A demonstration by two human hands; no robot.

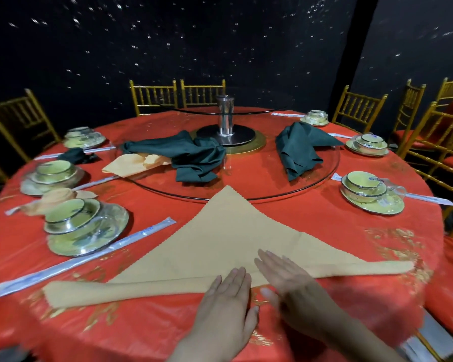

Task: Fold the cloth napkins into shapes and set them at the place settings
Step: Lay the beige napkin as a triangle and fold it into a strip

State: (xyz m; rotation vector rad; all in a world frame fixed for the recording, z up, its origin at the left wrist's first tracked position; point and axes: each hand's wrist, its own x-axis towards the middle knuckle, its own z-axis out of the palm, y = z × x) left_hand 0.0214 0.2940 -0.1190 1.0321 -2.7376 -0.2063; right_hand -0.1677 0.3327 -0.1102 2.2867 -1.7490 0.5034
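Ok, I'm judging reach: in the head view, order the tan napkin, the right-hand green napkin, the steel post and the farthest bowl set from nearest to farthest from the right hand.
1. tan napkin: flat under the right hand, touching.
2. green napkin: right of centre, mid-table.
3. steel post: table centre.
4. bowl set: far edge, right of the post.

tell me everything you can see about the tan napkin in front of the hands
The tan napkin is matte cloth with zigzag-cut edges, folded into a flat triangle on the red tablecloth. Its tip points away, reaching the glass turntable. The near long edge is turned up into a band running left to right. The left hand and right hand press flat on that band's middle.
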